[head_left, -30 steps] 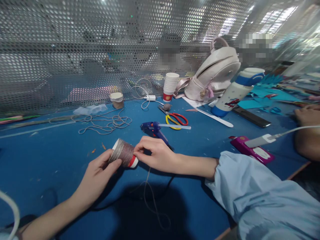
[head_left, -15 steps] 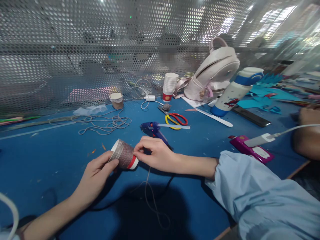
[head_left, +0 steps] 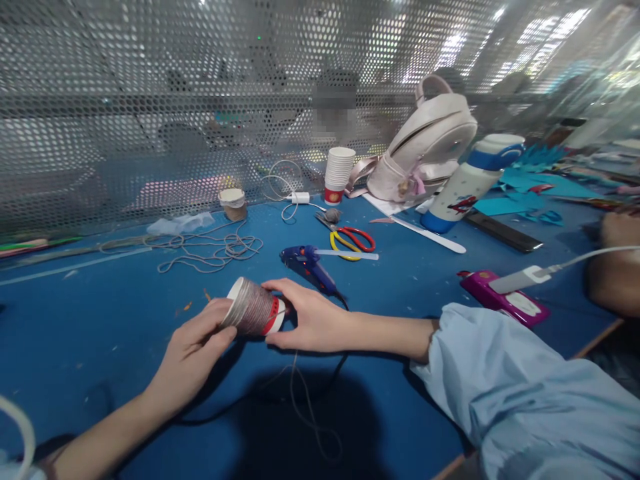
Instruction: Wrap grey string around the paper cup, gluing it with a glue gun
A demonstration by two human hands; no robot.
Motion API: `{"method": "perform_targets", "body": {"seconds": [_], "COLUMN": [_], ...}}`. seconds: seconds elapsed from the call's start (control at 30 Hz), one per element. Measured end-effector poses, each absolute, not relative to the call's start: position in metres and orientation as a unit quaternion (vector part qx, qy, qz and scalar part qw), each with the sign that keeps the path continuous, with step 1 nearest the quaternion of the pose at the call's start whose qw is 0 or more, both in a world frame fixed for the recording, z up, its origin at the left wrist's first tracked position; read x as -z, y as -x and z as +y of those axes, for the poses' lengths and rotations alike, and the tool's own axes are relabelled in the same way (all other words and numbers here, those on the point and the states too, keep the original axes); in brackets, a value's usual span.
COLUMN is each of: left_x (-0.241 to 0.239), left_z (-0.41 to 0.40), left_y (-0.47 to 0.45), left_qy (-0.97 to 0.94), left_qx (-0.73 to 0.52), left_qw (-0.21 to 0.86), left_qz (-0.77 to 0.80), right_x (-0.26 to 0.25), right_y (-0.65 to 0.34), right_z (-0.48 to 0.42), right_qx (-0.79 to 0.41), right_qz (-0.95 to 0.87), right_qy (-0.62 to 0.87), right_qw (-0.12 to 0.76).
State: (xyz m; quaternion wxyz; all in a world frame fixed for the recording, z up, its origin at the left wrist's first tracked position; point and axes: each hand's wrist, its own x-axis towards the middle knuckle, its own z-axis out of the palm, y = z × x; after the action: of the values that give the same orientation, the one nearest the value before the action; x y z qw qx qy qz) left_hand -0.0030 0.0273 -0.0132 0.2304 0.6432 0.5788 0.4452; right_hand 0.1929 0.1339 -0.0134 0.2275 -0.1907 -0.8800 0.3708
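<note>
A paper cup (head_left: 254, 309) wrapped in grey-brown string lies on its side between my hands, its white and red base pointing right. My left hand (head_left: 197, 347) grips the cup's open rim end with thumb and fingers. My right hand (head_left: 306, 315) cups the base end, thumb under and fingers over it. A loose length of string (head_left: 306, 400) trails from the cup toward me over the blue table (head_left: 100, 320).
A blue glue gun (head_left: 307, 263), red and yellow scissors (head_left: 350, 238), a cup stack (head_left: 339, 173), a string tangle (head_left: 210, 247), a pink backpack (head_left: 430, 147), a bottle (head_left: 470, 183) and a magenta phone (head_left: 503, 303) lie beyond. Another person's hand (head_left: 617, 257) rests at right.
My right hand has gone from pinching the string at the cup's base to wrapping round the base. The cup has shifted slightly right and turned.
</note>
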Motion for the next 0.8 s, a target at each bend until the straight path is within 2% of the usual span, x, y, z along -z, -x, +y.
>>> {"method": "perform_targets", "body": {"seconds": [0.3, 0.43, 0.57, 0.7, 0.8], "left_x": [0.019, 0.02, 0.022, 0.025, 0.027], "left_z": [0.027, 0.03, 0.035, 0.038, 0.039], "left_y": [-0.018, -0.016, -0.008, -0.005, -0.005], "left_qy": [-0.549, -0.517, -0.452, -0.406, -0.373], "left_qx": [-0.433, -0.429, -0.491, -0.525, -0.547], "left_qw": [0.285, 0.288, 0.278, 0.311, 0.335], "left_qz": [0.656, 0.683, 0.691, 0.681, 0.671], "right_x": [0.026, 0.027, 0.027, 0.031, 0.036], "right_y": [-0.19, -0.191, -0.192, -0.192, -0.193], "right_z": [0.131, 0.129, 0.13, 0.131, 0.132], "right_qx": [-0.25, -0.262, -0.291, -0.307, -0.276], "right_qz": [-0.917, -0.918, -0.898, -0.888, -0.903], "right_qy": [0.166, 0.144, 0.139, 0.131, 0.089], "right_qw": [0.263, 0.26, 0.299, 0.316, 0.317]}}
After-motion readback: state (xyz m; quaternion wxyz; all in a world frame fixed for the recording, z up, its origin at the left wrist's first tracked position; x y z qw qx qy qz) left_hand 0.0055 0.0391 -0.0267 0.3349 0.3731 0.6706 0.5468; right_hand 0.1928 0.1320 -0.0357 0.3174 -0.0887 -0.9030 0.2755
